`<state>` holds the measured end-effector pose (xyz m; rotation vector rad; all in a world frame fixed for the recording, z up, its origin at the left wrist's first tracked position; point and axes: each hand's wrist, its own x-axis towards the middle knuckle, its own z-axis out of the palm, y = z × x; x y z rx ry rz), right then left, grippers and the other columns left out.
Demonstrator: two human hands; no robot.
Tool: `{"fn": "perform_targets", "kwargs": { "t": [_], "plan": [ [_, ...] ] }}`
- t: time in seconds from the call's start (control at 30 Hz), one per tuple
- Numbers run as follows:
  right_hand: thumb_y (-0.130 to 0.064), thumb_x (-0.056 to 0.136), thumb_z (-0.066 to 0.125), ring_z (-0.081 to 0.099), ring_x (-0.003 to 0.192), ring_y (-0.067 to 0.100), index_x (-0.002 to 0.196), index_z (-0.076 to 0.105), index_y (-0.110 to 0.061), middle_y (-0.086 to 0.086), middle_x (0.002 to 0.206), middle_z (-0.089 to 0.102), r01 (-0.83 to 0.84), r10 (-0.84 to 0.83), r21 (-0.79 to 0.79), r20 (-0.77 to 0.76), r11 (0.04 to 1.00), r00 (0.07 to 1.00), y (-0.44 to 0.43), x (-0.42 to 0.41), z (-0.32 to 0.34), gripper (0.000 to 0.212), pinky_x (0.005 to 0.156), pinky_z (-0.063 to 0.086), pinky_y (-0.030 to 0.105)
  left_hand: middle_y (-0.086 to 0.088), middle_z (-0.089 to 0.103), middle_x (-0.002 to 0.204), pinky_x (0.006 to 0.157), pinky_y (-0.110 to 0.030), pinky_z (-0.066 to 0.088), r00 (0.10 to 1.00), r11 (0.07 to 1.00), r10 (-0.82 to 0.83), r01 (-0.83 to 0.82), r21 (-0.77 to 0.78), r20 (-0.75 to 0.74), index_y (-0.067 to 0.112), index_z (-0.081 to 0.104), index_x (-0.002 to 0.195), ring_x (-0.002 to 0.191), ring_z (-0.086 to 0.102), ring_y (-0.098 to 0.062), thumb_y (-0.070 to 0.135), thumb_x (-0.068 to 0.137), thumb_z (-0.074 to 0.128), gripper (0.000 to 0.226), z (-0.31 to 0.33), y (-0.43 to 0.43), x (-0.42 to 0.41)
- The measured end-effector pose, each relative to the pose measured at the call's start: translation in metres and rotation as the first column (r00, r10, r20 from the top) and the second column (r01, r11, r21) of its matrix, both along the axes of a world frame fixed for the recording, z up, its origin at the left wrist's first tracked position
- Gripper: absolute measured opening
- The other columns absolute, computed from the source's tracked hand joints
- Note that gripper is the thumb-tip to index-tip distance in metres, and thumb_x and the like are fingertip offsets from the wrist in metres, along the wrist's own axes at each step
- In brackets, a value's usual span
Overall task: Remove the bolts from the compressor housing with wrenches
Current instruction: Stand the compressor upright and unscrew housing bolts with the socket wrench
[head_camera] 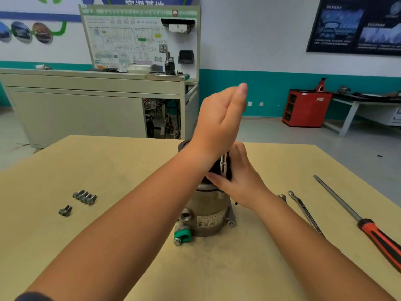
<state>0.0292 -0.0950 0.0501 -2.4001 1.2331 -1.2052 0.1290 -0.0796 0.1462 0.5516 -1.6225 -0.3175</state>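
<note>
Compressor point(208, 211): upright at the middle of the table point(108, 170).
Left hand point(219, 118): we hold it flat above the compressor, fingers straight, holding nothing.
Right hand point(240, 181): we grip the compressor's black top end.
Bolts point(85, 197): five loose on the left.
Wrenches point(303, 210): at right, beside a screwdriver point(355, 218).
</note>
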Motion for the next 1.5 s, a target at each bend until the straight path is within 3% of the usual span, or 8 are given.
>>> {"fn": "perform_targets", "kwargs": {
  "t": [0.17,0.27,0.43,0.63,0.83,0.97,1.23,1.5],
  "plan": [
    [-0.045,0.083,0.062,0.030,0.112,-0.003,0.125,0.030,-0.040,-0.020,0.122,0.030,-0.040,0.040,0.066,0.009,0.997,0.999,0.005,-0.001,0.003,0.053,0.096,0.032,0.029,0.012,0.036,0.066,0.056,-0.016,0.028,0.906,0.969,0.245,-0.226,-0.096,0.344,0.011,0.042,0.088,0.058,0.038,-0.003,0.025,0.091,0.040,0.014,-0.001,0.006,0.003],
    [-0.035,0.082,0.068,0.029,0.110,-0.013,0.104,0.034,-0.056,-0.034,0.115,0.032,-0.133,0.114,0.207,0.101,0.969,0.988,0.009,-0.006,0.016,0.045,0.097,0.027,0.019,0.011,0.041,0.072,0.061,-0.018,0.031,0.980,0.983,-0.051,0.015,0.183,0.191,0.015,0.049,0.095,0.063,0.040,0.000,0.019,0.083,0.033,0.020,-0.005,0.010,0.008],
    [-0.036,0.073,0.068,0.051,0.101,0.002,0.092,0.051,-0.033,-0.003,0.107,0.057,-0.008,-0.063,0.176,0.395,0.984,0.916,0.017,-0.006,0.033,0.026,0.081,0.041,0.023,-0.001,0.054,0.074,0.066,-0.028,0.045,0.945,0.911,-0.294,0.232,0.341,0.145,-0.001,0.053,0.119,0.068,0.053,-0.014,0.007,0.099,0.038,0.026,-0.024,0.006,0.022],
    [-0.035,0.075,0.072,0.034,0.045,0.003,0.066,0.057,-0.020,-0.011,0.047,0.039,0.070,-0.120,0.129,0.433,0.989,0.894,0.023,-0.002,0.032,0.023,0.043,0.028,0.011,0.020,0.064,0.087,0.063,-0.010,0.043,0.930,0.989,-0.101,0.055,0.139,0.352,0.028,0.063,0.104,0.063,0.056,0.008,0.019,0.090,0.060,0.017,-0.016,-0.005,0.033],
    [-0.020,0.083,0.069,0.036,0.050,0.005,0.063,0.052,-0.019,-0.006,0.054,0.041,-0.082,0.019,0.130,0.430,0.988,0.903,0.022,0.004,0.035,0.026,0.049,0.033,0.016,0.013,0.068,0.085,0.084,-0.032,0.048,0.884,0.840,-0.460,0.401,0.365,0.086,0.021,0.064,0.104,0.087,0.061,-0.008,0.028,0.084,0.057,0.022,-0.023,-0.014,0.049],
    [-0.015,0.090,0.059,0.036,0.050,0.002,0.073,0.062,-0.018,0.001,0.058,0.040,-0.194,0.109,0.184,0.394,0.964,0.913,0.022,0.000,0.039,0.017,0.051,0.033,0.011,0.008,0.068,0.086,0.072,-0.028,0.049,0.827,0.736,-0.563,0.501,0.455,0.001,0.016,0.064,0.109,0.085,0.062,-0.010,0.016,0.090,0.041,0.029,-0.024,-0.020,0.052],
    [-0.014,0.097,0.044,0.033,0.044,-0.001,0.089,0.066,-0.018,-0.015,0.045,0.042,-0.349,0.196,0.303,0.436,0.887,0.878,0.023,-0.006,0.043,0.024,0.045,0.029,0.011,0.007,0.073,0.093,0.072,-0.024,0.052,0.846,0.755,-0.533,0.486,0.440,-0.019,0.020,0.064,0.109,0.084,0.064,-0.005,0.006,0.088,0.050,0.029,-0.027,-0.022,0.055],
    [-0.017,0.079,0.071,0.040,0.057,0.007,0.069,0.060,-0.026,-0.002,0.059,0.046,-0.119,0.042,0.120,0.509,0.986,0.860,0.020,-0.008,0.041,0.017,0.056,0.036,0.020,0.014,0.073,0.089,0.077,-0.019,0.053,0.887,0.811,-0.460,0.432,0.393,-0.027,0.033,0.073,0.084,0.087,0.069,-0.005,0.008,0.077,0.068,0.027,-0.028,-0.022,0.052]
  ]
}}
